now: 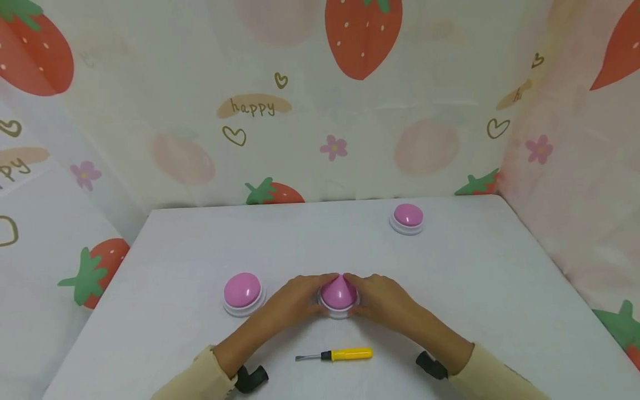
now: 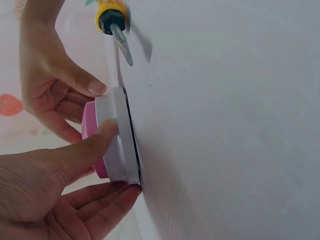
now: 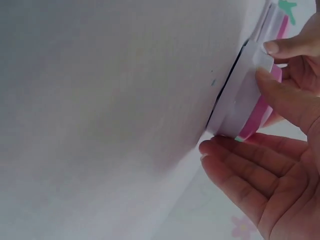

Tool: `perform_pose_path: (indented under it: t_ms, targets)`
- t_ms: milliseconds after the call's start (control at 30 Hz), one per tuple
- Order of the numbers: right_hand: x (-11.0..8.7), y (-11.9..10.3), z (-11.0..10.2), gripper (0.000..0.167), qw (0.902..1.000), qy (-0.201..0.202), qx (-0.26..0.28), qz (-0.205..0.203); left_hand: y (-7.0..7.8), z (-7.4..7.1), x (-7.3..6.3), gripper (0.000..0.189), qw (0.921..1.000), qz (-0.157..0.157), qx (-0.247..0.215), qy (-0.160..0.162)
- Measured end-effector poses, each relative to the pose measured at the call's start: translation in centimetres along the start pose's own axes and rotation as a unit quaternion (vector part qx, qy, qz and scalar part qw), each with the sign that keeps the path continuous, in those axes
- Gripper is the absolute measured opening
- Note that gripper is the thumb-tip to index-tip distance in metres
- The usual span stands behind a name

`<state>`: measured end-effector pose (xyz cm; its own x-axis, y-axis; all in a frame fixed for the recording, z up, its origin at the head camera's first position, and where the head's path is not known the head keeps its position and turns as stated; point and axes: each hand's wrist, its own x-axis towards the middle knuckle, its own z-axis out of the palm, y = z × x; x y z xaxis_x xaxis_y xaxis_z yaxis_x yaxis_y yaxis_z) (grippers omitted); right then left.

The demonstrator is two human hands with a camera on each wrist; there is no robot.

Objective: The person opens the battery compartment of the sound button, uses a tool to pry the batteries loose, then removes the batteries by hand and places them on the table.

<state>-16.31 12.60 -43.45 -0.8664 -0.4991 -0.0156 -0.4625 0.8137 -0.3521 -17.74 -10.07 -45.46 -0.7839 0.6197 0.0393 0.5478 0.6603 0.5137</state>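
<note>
The center pink button [image 1: 338,296] stands on the white table [image 1: 450,266], enclosed between both hands. The left hand [image 1: 302,298] grips the white base from the left side, thumb opposing fingers; the right hand [image 1: 384,301] grips it likewise from the right. A screwdriver [image 1: 351,354] — yellow handle, tip pointing left — lies nearest the person. A second button [image 1: 242,290] sits left of the left hand; a third button [image 1: 408,215] stands near the far edge.

A person wears a beige left sleeve [image 1: 197,375] and right sleeve [image 1: 492,375], small black devices [image 1: 251,379] near the cuffs [image 1: 466,366]; left hand [image 1: 304,296] and right hand [image 1: 381,297] bare.
</note>
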Motion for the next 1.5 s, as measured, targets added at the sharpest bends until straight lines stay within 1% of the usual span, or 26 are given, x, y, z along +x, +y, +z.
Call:
perform_pose_path:
  t_ms: [167, 233, 300, 400, 433, 500, 600, 667, 767, 833, 900, 1000, 1100, 1233, 1333, 1400, 1500]
  targets:
    - [0.1, 0.0, 0.0, 0.068, 1.0000, 0.004, -0.005, 0.000, 0.0, 0.1, 0.1, 0.066, 0.9998, -0.003, 0.014, 0.010]
    - [0.1, 0.1, 0.0, 0.068, 1.0000, 0.002, -0.006, -0.003, 0.0, 0.0, 0.1, 0.066, 0.9998, -0.007, 0.012, 0.012]
    - [0.1, 0.3, -0.2, 0.068, 0.9999, 0.002, -0.002, -0.016, 0.0, -0.1, 0.1, 0.065, 0.9998, -0.009, -0.007, 0.015]
    - [-0.2, 0.6, -0.8, 0.063, 0.9986, 0.008, 0.037, -0.037, -0.2, -0.3, 0.0, 0.065, 0.9972, -0.005, -0.072, 0.020]
    - [-0.2, 0.7, -1.1, 0.060, 0.9975, 0.011, 0.054, -0.045, -0.3, -0.5, 0.0, 0.064, 0.9952, -0.004, -0.095, 0.022]
    - [-0.3, 0.9, -1.6, 0.054, 0.9940, 0.016, 0.092, -0.057, -0.5, -0.8, -0.1, 0.064, 0.9886, -0.001, -0.149, 0.025]
    - [-0.2, 1.2, -2.1, 0.049, 0.9889, 0.026, 0.128, -0.071, -0.7, -1.5, -0.2, 0.062, 0.9796, -0.005, -0.198, 0.032]
    - [-0.1, 1.4, -2.4, 0.051, 0.9841, 0.026, 0.156, -0.081, -0.8, -1.8, -0.2, 0.061, 0.9733, -0.009, -0.227, 0.036]
    - [0.0, 1.4, -2.8, 0.062, 0.9757, 0.016, 0.198, -0.093, -1.1, -2.2, -0.1, 0.059, 0.9656, -0.017, -0.257, 0.039]
    - [0.0, 1.5, -3.0, 0.067, 0.9718, 0.010, 0.215, -0.096, -1.2, -2.4, -0.1, 0.057, 0.9609, -0.020, -0.273, 0.041]
    - [0.0, 1.4, -3.3, 0.069, 0.9702, 0.012, 0.221, -0.099, -1.2, -2.7, 0.0, 0.056, 0.9583, -0.024, -0.282, 0.040]
    - [0.1, 1.4, -3.7, 0.065, 0.9697, 0.024, 0.223, -0.097, -1.2, -3.1, 0.0, 0.054, 0.9563, -0.027, -0.289, 0.037]
    - [0.1, 1.4, -4.0, 0.062, 0.9677, 0.028, 0.233, -0.092, -1.1, -3.6, -0.1, 0.053, 0.9528, -0.032, -0.301, 0.023]
    - [0.1, 1.6, -4.3, 0.060, 0.9636, 0.020, 0.252, -0.085, -1.1, -4.0, -0.2, 0.059, 0.9451, -0.028, -0.326, -0.001]
    - [0.2, 1.7, -4.5, 0.057, 0.9579, 0.015, 0.276, -0.079, -1.1, -4.2, -0.2, 0.063, 0.9412, -0.020, -0.337, -0.008]
    - [0.2, 1.7, -4.7, 0.055, 0.9551, 0.013, 0.287, -0.072, -1.1, -4.3, -0.3, 0.062, 0.9420, -0.015, -0.335, -0.004]
    - [0.4, 1.7, -5.1, 0.053, 0.9538, 0.013, 0.294, -0.062, -1.2, -4.4, -0.3, 0.059, 0.9437, -0.008, -0.331, 0.004]
